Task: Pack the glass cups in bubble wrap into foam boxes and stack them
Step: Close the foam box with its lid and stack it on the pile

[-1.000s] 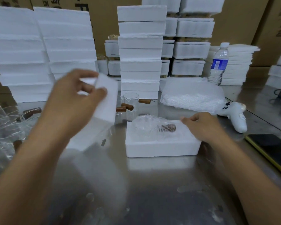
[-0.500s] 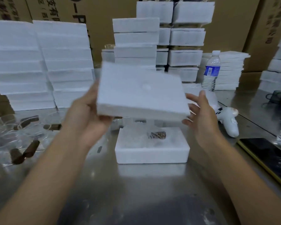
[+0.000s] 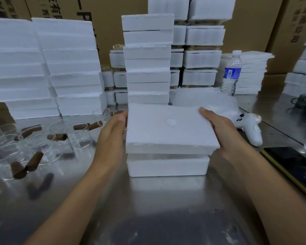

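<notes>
A white foam lid (image 3: 168, 128) sits just above the white foam box (image 3: 167, 166) at the table's middle, slightly askew, with a thin gap at the front. My left hand (image 3: 111, 137) holds the lid's left edge, thumb on top. My right hand (image 3: 221, 131) holds its right edge. The wrapped cup inside the box is hidden under the lid. Several bare glass cups with brown wooden handles (image 3: 58, 138) lie on the table at the left. A pile of bubble wrap (image 3: 207, 101) lies behind the lid.
Tall stacks of foam boxes (image 3: 147, 57) and foam lids (image 3: 42, 68) stand along the back. A water bottle (image 3: 231, 73) stands at the back right. A white controller (image 3: 249, 128) and a dark phone (image 3: 295, 167) lie to the right on the steel table (image 3: 148, 209).
The lid has come down from chest height onto the box, covering the wrapped cup. My right hand has moved in to hold the lid's right edge.
</notes>
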